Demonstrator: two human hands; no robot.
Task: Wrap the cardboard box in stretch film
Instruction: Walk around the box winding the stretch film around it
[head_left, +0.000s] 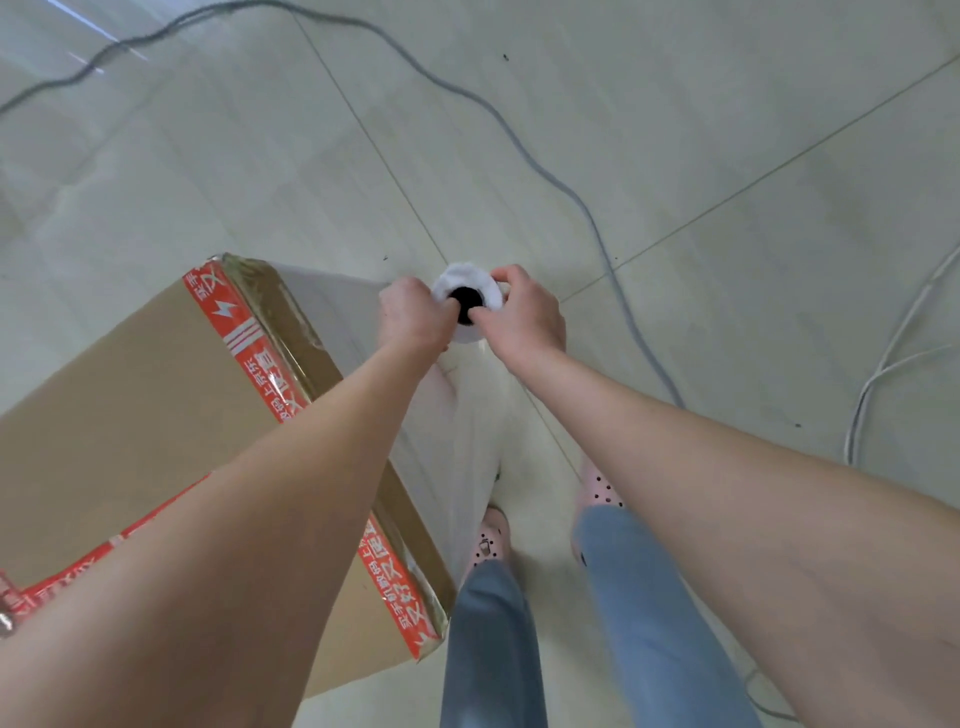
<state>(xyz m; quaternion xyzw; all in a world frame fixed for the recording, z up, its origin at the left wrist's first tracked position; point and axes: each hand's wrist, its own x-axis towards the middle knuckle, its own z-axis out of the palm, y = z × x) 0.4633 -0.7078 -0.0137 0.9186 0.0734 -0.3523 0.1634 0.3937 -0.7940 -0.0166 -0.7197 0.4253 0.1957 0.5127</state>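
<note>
A large brown cardboard box with red printed tape along its edges stands on the floor at the lower left. A white roll of stretch film stands upright, seen from its top end with a dark core hole. My left hand grips the roll's top rim from the left. My right hand grips it from the right, thumb at the core hole. A clear sheet of film runs from the roll to the box's far corner and covers the box's right side.
A grey cable snakes across the pale tiled floor beyond the roll. White cables lie at the right. My legs in blue jeans and pink perforated shoes stand just right of the box.
</note>
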